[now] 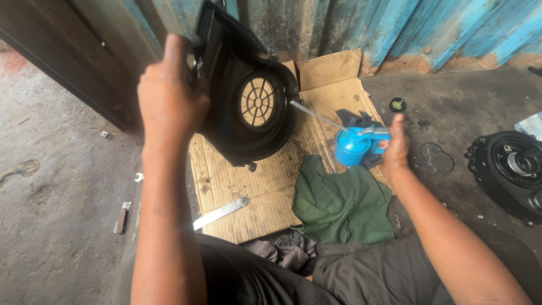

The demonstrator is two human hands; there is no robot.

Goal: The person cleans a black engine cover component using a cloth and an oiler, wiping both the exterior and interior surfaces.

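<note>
1. At the far left, on the concrete floor (pixel 51 226), lies a small dark tool with a pale end (pixel 121 218), and just right of it, a little farther off, a small white clip-like piece (pixel 139 177).
2. The left hand (pixel 169 90) is raised, its fingers clamped on the left edge of a black plastic fan housing (pixel 237 85), which it holds tilted above the ground with the open side facing the camera.
3. Inside the housing sits a round cream grille with spokes (pixel 258 101).
4. Under and behind the housing a flattened sheet of cardboard (pixel 333 85) covers the floor, reaching back to the blue corrugated metal wall (pixel 395 28).
5. On the near left part of the cardboard lies a flat metal blade with a row of holes (pixel 221 213), one end hidden under the left forearm.
6. Right of it a crumpled green cloth (pixel 339 203) rests on the cardboard, touching the person's dark trousers at its near edge.
7. Above the cloth the right hand (pixel 395 148) is closed on the trigger handle of a blue oil can (pixel 353 147); its thin metal spout (pixel 317 115) points left, with the tip at the housing's right rim.
8. Behind the can lies a dark rag (pixel 355 118).
9. Farther right on the floor are a small round black cap with a green centre (pixel 397 104) and a thin wire ring (pixel 437 156).
10. At the far right edge sits a round black motor casing (pixel 508 169), well apart from both hands.
</note>
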